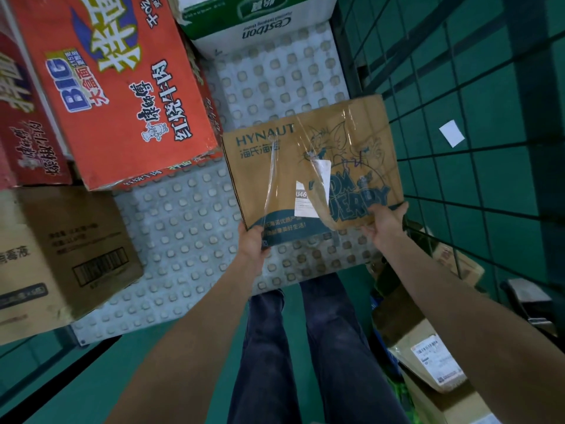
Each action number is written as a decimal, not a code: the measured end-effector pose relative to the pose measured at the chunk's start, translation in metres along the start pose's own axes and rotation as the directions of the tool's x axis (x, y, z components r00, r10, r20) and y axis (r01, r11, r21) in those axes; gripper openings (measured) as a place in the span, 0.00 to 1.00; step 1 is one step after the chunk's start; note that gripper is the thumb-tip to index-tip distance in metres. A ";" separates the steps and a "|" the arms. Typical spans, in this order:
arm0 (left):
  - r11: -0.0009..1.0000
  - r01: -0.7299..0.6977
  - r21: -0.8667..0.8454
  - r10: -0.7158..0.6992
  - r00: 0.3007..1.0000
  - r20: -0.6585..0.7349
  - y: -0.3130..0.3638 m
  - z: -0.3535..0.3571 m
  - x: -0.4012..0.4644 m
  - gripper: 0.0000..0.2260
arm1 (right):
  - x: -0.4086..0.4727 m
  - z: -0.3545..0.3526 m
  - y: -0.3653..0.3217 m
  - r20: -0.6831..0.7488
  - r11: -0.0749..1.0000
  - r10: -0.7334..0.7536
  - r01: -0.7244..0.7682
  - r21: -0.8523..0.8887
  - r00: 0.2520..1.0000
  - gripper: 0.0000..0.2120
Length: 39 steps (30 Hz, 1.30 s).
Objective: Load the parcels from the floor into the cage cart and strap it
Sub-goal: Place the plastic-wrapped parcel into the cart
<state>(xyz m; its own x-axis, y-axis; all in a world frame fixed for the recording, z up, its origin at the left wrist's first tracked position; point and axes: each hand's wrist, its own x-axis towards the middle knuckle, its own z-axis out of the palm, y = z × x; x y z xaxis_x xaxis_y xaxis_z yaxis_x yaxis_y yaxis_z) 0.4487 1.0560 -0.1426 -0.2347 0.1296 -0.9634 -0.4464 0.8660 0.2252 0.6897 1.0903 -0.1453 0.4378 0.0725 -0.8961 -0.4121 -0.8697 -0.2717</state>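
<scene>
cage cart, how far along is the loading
Done: the orange noodle box, a brown carton and a white Cestbon box sit in the cart. In hand: both hands, left and right, hold the HYNAUT box. Left: parcels on the floor; no strap visible.

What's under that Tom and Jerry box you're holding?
The studded cart floor shows below the Tom and Jerry box, held by the left hand and right hand. The patch directly beneath is hidden.
</scene>
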 end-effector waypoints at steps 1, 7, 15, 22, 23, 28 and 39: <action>0.999 -0.045 0.010 0.045 0.999 -0.003 0.006 0.001 -0.001 0.24 | 0.002 0.001 -0.001 0.030 0.999 -0.019 0.020 -0.034 0.999 0.44; 0.977 -0.106 0.187 0.123 0.989 -0.081 0.064 -0.001 0.024 0.19 | 0.007 0.022 -0.016 0.130 0.995 -0.006 0.019 -0.094 0.991 0.44; 0.727 -0.101 0.679 0.139 0.990 0.000 0.086 -0.023 0.040 0.17 | 0.018 0.014 0.001 0.175 0.969 -0.094 0.131 -0.212 0.980 0.32; 0.497 -0.119 0.860 0.119 0.991 0.069 0.084 -0.036 0.046 0.18 | 0.027 0.005 0.005 0.217 0.941 -0.160 0.215 -0.260 0.963 0.33; 0.483 -0.123 0.867 0.132 0.989 0.067 0.085 -0.035 0.047 0.17 | 0.028 0.006 0.004 0.210 0.944 -0.159 0.210 -0.253 0.965 0.32; 0.584 -0.115 0.804 0.184 0.983 0.007 0.082 -0.026 0.049 0.16 | 0.030 0.010 0.001 0.174 0.956 -0.149 0.187 -0.228 0.974 0.33; 0.278 -0.069 0.958 0.211 0.977 0.010 0.067 -0.035 0.040 0.15 | 0.028 -0.004 0.015 0.208 0.964 -0.159 0.197 -0.179 0.965 0.27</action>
<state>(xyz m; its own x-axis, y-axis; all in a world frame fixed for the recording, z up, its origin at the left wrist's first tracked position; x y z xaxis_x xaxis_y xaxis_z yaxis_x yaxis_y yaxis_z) 0.3796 1.1022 -0.1608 -0.3151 0.3139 -0.8956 0.7195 0.6944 -0.0098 0.6993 1.0775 -0.1724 0.3221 0.3094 -0.8947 -0.1681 -0.9114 -0.3756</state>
